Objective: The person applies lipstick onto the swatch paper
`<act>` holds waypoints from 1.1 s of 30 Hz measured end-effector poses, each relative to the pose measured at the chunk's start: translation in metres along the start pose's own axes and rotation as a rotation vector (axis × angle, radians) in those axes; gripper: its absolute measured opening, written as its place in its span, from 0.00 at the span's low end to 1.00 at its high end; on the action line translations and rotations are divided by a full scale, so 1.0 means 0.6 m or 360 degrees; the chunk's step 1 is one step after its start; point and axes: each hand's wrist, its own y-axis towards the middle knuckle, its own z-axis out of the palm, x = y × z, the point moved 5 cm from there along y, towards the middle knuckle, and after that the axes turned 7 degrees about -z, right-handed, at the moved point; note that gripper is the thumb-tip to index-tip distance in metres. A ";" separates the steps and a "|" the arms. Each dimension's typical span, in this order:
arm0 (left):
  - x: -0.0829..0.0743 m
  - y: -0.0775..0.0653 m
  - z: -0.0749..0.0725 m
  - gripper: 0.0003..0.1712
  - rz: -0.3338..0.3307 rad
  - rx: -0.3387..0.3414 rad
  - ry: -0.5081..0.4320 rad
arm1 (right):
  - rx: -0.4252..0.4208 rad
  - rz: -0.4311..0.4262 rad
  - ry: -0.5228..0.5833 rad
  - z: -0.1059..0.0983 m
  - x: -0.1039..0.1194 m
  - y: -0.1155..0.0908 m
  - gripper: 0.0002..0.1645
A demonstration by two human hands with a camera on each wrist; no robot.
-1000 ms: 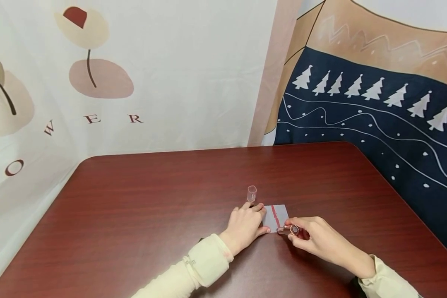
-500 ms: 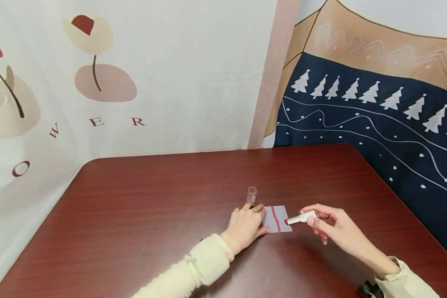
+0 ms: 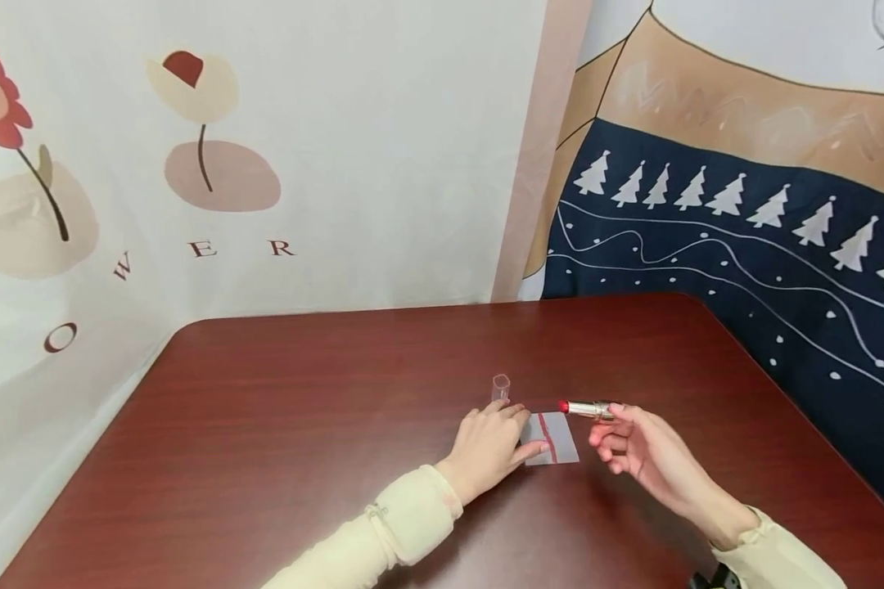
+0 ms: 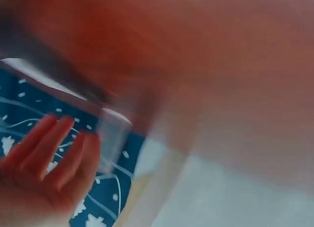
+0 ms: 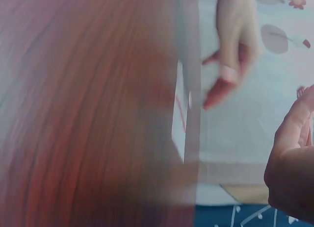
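A small pale paper [image 3: 564, 442] with a red streak down it lies on the table. My left hand [image 3: 484, 448] is over its left side, fingers outstretched and thumb over the paper; whether it touches the paper I cannot tell. Just beyond those fingertips stands a clear cap [image 3: 500, 387]. My right hand [image 3: 659, 458] pinches a lipstick [image 3: 589, 410] by its base, above the table to the right of the paper. The red tip points left. In the right wrist view the right hand [image 5: 289, 143] is at the edge, and the left hand [image 5: 235, 50] is blurred.
A reddish-brown wooden table [image 3: 324, 393] spans the area under both hands. Behind it hangs a white cloth [image 3: 383, 164] with printed flowers and letters. At the right is a navy and tan cloth [image 3: 707, 254] with white trees.
My right hand has lifted the lipstick off the paper and turned it so the tip points left. The left thumb has shifted right over the paper.
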 end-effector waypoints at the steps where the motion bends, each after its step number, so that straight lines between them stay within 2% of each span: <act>1: -0.002 0.002 -0.004 0.28 -0.0051 0.0037 -0.0204 | -0.0007 0.0033 0.0065 0.002 -0.002 0.003 0.20; 3: -0.008 0.007 -0.008 0.26 -0.0185 0.0155 -0.0764 | -0.0029 0.0087 0.0141 0.005 -0.002 0.010 0.22; 6: -0.018 0.006 -0.004 0.24 -0.0465 0.0321 -0.1771 | -0.0033 0.0115 0.0198 0.012 -0.007 0.021 0.24; 7: -0.023 0.006 -0.001 0.25 -0.0548 0.0353 -0.2058 | -0.0037 0.0114 0.0197 0.014 -0.007 0.024 0.24; 9: -0.031 0.007 0.000 0.25 -0.0619 0.0351 -0.2457 | -0.0025 0.0115 0.0183 0.020 -0.006 0.029 0.22; 11: -0.035 0.009 -0.001 0.25 -0.0627 0.0296 -0.2692 | -0.0008 0.0120 0.0164 0.027 -0.005 0.033 0.21; 13: -0.035 0.011 -0.006 0.24 -0.0568 0.0227 -0.2797 | 0.0004 0.0134 0.0145 0.034 -0.006 0.036 0.20; 16: -0.031 0.009 -0.009 0.23 -0.0439 0.0151 -0.2816 | 0.0013 0.0146 0.0142 0.046 -0.010 0.038 0.21; 18: -0.027 0.007 0.000 0.23 -0.0365 0.0112 -0.2792 | -0.0012 0.0148 0.0135 0.052 -0.012 0.036 0.22; 21: -0.018 0.009 0.034 0.22 -0.0313 0.0028 -0.2756 | -0.0065 0.0102 0.0090 0.057 -0.012 0.032 0.19; 23: -0.012 0.014 0.063 0.21 -0.0343 -0.0038 -0.2738 | -0.0095 0.0062 0.0036 0.058 -0.010 0.030 0.17; 26: -0.006 0.018 0.094 0.19 -0.0426 -0.0132 -0.2787 | -0.0078 0.0038 0.0006 0.060 -0.010 0.030 0.14; 30: -0.004 0.018 0.104 0.18 -0.0484 -0.0171 -0.2882 | 0.0003 0.0105 0.0092 0.061 -0.014 0.031 0.17; 33: -0.002 0.016 0.105 0.19 -0.0520 -0.0166 -0.2876 | 0.0000 0.0179 0.0086 0.057 -0.017 0.029 0.20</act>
